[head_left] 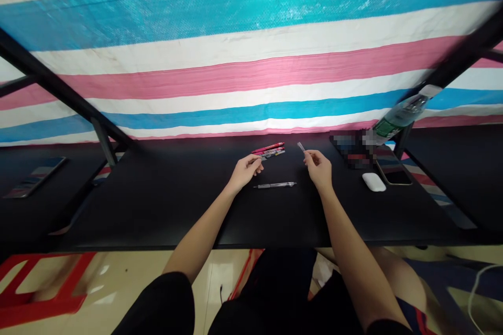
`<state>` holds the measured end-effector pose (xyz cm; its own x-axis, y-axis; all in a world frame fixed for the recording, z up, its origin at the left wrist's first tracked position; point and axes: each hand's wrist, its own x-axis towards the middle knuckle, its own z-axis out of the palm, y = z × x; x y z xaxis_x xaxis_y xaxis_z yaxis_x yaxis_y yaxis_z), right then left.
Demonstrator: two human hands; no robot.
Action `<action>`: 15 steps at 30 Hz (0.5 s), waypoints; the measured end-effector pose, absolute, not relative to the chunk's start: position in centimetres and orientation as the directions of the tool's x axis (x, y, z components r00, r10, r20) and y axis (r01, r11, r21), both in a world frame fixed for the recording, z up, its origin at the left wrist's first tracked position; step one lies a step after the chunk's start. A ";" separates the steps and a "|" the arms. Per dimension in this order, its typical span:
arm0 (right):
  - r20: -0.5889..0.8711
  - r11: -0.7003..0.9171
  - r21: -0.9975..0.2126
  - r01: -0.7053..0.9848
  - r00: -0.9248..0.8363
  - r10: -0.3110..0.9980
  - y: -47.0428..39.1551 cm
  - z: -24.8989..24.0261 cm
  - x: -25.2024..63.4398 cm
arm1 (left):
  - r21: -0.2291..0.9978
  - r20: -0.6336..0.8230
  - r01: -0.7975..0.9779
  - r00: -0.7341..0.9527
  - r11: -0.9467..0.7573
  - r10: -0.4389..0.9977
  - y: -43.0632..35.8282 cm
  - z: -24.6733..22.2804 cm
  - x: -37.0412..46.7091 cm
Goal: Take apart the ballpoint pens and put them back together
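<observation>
- My left hand [247,170] hovers, fingertips pinched on nothing I can make out.
- The grey pen [275,185] lies crosswise just right of it, nearer than my right.
- My right hand [319,167] pinches a clear pen piece [301,146], angled up-left.

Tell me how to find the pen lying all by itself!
Look at the black table, between the two hands. The lone pen lies flat there, nearer the person than the pink pens. It is dark and silvery, not pink.
</observation>
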<state>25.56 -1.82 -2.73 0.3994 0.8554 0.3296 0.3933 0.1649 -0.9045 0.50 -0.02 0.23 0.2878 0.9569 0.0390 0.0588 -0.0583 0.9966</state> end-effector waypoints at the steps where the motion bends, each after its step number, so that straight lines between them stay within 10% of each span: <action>1: 0.286 0.173 -0.937 0.303 0.385 0.877 -1.8 -2.6 25.5 | 0.996 0.038 0.064 0.285 -0.058 0.958 0.0 0.2 0.5; 15: 0.229 0.218 -0.973 0.079 0.177 0.957 -2.0 -2.5 24.8 | 0.994 0.029 0.093 0.290 -0.058 0.957 0.0 0.2 0.6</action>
<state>24.83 -2.03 -2.48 0.1773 0.9571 0.2292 0.0789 0.2183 -0.9727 0.59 -0.04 0.18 0.2900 0.9566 0.0288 0.0931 -0.0582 0.9940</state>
